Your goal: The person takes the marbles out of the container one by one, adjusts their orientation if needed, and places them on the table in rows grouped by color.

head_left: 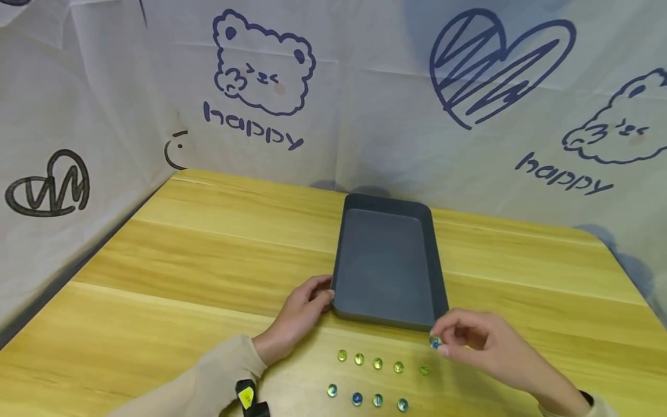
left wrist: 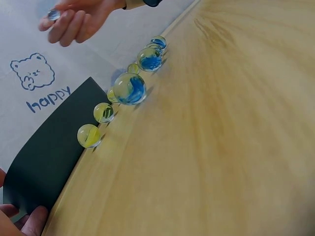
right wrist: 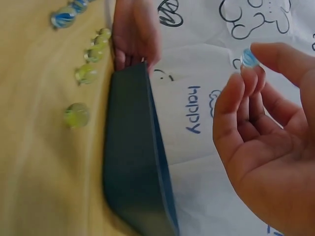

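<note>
A clear marble with blue inside (head_left: 435,342) is pinched between the thumb and fingertips of my right hand (head_left: 490,341), just off the near right corner of the dark grey baking tray (head_left: 383,266). In the right wrist view this marble (right wrist: 249,58) shows at the fingertips, raised above the table. My left hand (head_left: 297,318) grips the tray's near left corner; its fingers are partly hidden by the tray's side. Nearer to me lie two rows of glass marbles: several yellow-green marbles (head_left: 377,364) closer to the tray, and several blue marbles (head_left: 356,399) in front of them.
The tray stands on a wood-grain table (head_left: 224,260), its far end close to a white cloth backdrop (head_left: 365,116) with drawn bears and hearts. Another cloth wall (head_left: 62,116) borders the table's left edge. A black strap with a yellow label (head_left: 246,397) sits by my left sleeve.
</note>
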